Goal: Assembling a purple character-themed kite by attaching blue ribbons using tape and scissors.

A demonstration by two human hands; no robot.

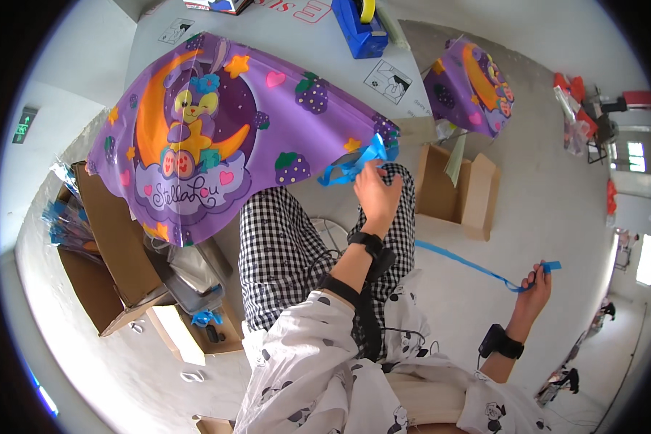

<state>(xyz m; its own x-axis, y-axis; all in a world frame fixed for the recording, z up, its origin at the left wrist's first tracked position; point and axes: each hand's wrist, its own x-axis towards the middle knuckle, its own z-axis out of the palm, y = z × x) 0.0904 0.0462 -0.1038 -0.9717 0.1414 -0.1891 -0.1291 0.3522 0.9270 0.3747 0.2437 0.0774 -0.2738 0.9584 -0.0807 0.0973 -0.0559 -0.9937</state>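
A purple kite [275, 137] printed with a cartoon rabbit on an orange moon lies over the grey tabletop's near edge and over my left knee. Near its right tip, my left hand [378, 197] pinches a bunched blue ribbon [354, 165]. More of that ribbon runs off to the right past my knee. Out to the right, my right hand [532, 291] has its fingers closed on the ribbon's other stretch, with a short end sticking out beyond them. Between the two hands the ribbon hangs in a long, slightly sagging line.
A blue tape dispenser [360, 30] stands on the grey table [267, 36]. Another purple kite [472, 87] hangs at the table's right side, above an open cardboard box [456, 189]. On the left are a large carton [112, 239], a grey bin [195, 278] and a smaller box [177, 333].
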